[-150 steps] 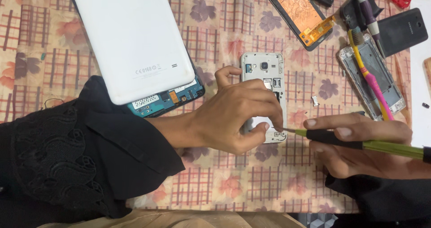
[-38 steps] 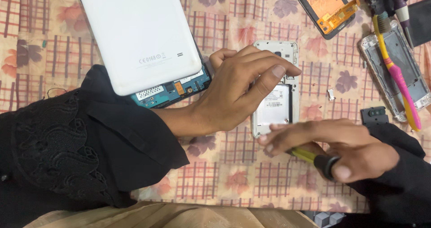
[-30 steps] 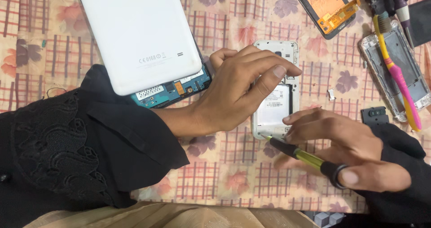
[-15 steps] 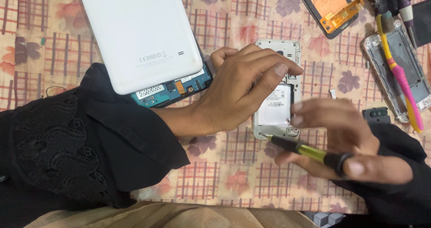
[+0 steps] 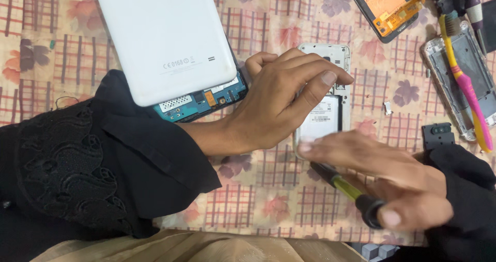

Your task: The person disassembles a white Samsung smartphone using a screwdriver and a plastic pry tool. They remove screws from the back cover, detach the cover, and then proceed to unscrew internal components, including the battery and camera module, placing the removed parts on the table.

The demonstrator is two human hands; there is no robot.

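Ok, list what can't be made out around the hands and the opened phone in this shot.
- Head view: screwdriver tip, hidden under the blurred right hand.
- Head view: left side of the opened phone, covered by the left hand.
- Head view: circuit board, mostly under the white tablet back.
- Head view: orange screen part, cut off by the top edge.

Bare floral checked cloth point(image 5: 258, 200) lies free before my grip. The big white tablet point(image 5: 165, 35) blocks the left; a pink-and-yellow toothbrush point(image 5: 465, 84) crowds the right.

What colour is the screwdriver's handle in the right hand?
Yellow-green shaft with a black end cap on the screwdriver, held in the right hand; head view.
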